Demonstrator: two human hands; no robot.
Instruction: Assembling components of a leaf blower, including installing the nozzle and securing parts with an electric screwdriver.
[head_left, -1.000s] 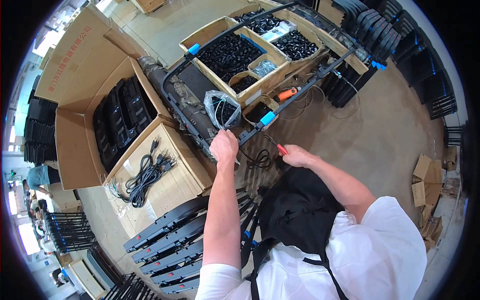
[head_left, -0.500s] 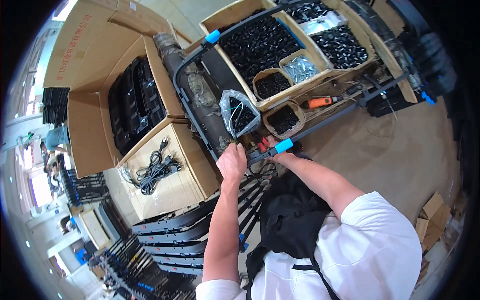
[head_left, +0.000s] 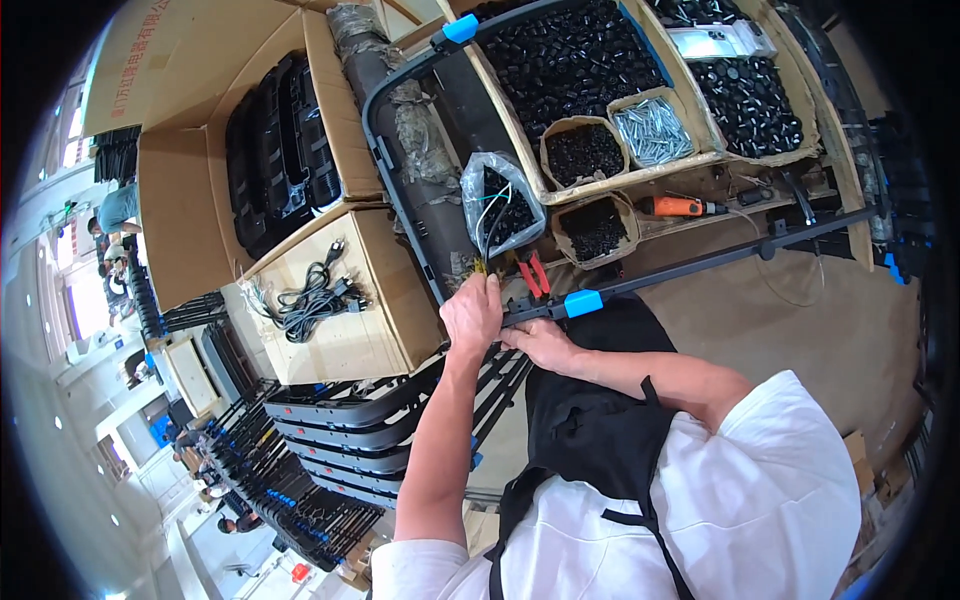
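Note:
My left hand (head_left: 472, 314) is closed round a black cable (head_left: 485, 252) at the near-left corner of a dark metal frame (head_left: 660, 270). Thin pale and green wire ends fan out above the fist, over a clear plastic bag (head_left: 503, 205) of small black parts. My right hand (head_left: 543, 345) is under the near bar of the frame, close beside the left. Its fingers are bent together, and what they hold is hidden. Red-handled pliers (head_left: 535, 274) lie just beyond the bar, apart from both hands. A blue clip (head_left: 583, 303) sits on the bar.
Wooden trays (head_left: 690, 165) of black caps and screws stand at the back, with a small carton (head_left: 597, 230) of black parts and an orange power tool (head_left: 675, 206) nearer. A box with coiled cables (head_left: 315, 300) stands left. Below it are stacked curved frames (head_left: 345, 440).
My right hand has let go of the red pliers and moved left under the bar, beside my left hand. The left hand keeps its hold on the cable. The view has shifted slightly.

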